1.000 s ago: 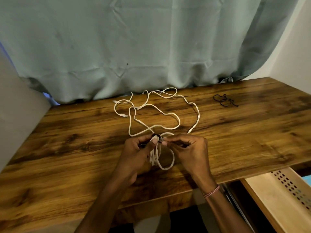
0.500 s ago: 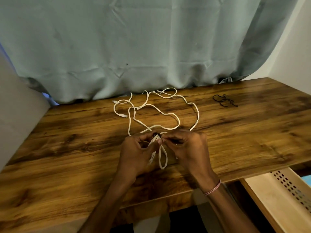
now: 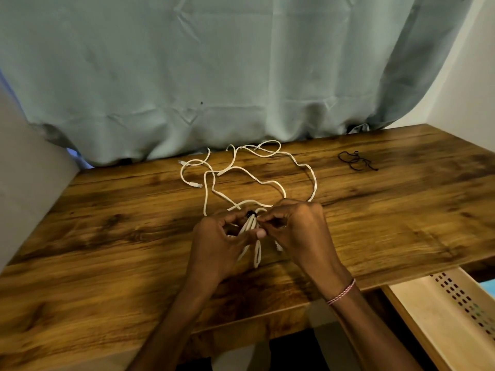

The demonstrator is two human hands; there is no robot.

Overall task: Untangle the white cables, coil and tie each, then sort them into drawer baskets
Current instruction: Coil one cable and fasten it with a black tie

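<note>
- Narrower than a second ago, the coiled bundle point(image 3: 257, 254) now hangs in slim, tight loops between the hands, where one wide loop sagged before. Both hands have barely shifted over the table point(image 3: 107, 223).
- The left hand point(image 3: 219, 242) has its fingers curled round the upper part of the bundle, with the thumb laid across the strands to hold them gathered.
- The black tie point(image 3: 251, 213) sits at the top of the bundle, between the fingertips of both hands. Whether it is fully fastened is too small to tell.
- The right hand point(image 3: 297, 228) has its fingers curled and pinches the tie from its side.
- The drawn-in loops suggest this coil is being cinched and its tying is close to done.
- The loose cables point(image 3: 314, 183) sprawl just behind the hands, so much of the task remains: untangling, coiling and tying these.
- Spare ties point(image 3: 356, 161) lie far back on the right, well apart from the hands.
- The drawer basket point(image 3: 455, 311) stands open below the table edge and is likely the bundle's next stop.
</note>
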